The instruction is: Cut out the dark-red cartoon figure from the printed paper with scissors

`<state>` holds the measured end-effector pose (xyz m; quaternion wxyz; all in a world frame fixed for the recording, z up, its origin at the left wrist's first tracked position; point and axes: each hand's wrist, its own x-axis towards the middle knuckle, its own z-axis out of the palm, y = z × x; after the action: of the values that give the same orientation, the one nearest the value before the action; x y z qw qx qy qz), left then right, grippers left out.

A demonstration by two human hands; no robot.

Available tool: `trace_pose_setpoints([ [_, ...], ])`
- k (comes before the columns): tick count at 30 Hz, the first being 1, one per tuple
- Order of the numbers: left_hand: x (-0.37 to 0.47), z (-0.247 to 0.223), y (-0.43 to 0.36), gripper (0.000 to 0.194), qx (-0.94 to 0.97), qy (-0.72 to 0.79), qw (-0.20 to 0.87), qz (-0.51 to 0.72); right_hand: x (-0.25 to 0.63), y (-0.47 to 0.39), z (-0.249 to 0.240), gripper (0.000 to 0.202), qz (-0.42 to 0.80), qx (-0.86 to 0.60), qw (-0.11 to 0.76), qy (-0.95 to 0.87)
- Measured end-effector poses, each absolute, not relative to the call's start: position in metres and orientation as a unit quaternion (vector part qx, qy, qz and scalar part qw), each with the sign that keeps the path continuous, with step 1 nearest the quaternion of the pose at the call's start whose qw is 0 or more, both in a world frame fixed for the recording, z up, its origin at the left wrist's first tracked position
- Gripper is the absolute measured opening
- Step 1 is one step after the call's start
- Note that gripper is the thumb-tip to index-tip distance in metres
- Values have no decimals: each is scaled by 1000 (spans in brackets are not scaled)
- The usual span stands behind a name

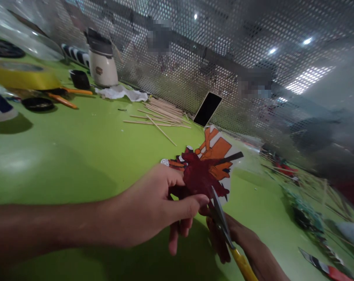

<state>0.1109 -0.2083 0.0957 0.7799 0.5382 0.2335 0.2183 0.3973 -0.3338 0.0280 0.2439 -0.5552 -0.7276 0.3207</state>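
Observation:
My left hand (162, 207) grips a painted paper cutout (199, 171) at its lower edge, thumb towards me and some fingers beneath. The cutout is dark red, with orange parts, a black strip and white paper margins. Just right of the thumb, scissors (222, 218) with yellow handles point up, their blade tips overlapping the cutout's lower edge. My right hand (238, 234) is at the scissors, partly behind them; their handles run off the bottom of the view. Small painted pieces with white circles (165, 162) show past my left knuckles.
Thin wooden sticks (162, 113) lie beyond the cutout, near a phone (208, 109) propped against a perforated metal screen (177, 62). A flask (102, 62), crumpled tissue (121, 93) and yellow tape roll (25, 76) stand left. A red-handled brush (323, 265) lies right, below netting and twigs.

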Motion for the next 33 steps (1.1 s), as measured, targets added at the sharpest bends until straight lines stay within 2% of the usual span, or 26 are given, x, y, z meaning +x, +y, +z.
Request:
trace_pose_setpoints([
  [3,111,97,-207,36,536,231,781,221,394,-331,34,87,321,-548,241,-734],
  [6,113,97,-206,36,529,219,787,231,392,-329,38,84,307,-552,233,-739],
  [10,113,97,-206,32,525,208,792,234,399,-331,29,91,298,-549,227,-748],
  [14,113,97,-207,31,525,213,793,226,412,-338,11,99,268,-530,266,-759],
  [19,113,97,-208,28,527,216,789,230,419,-344,2,109,274,-540,249,-756],
  [33,114,94,-208,30,523,207,793,234,413,-342,13,112,306,-540,246,-744],
])
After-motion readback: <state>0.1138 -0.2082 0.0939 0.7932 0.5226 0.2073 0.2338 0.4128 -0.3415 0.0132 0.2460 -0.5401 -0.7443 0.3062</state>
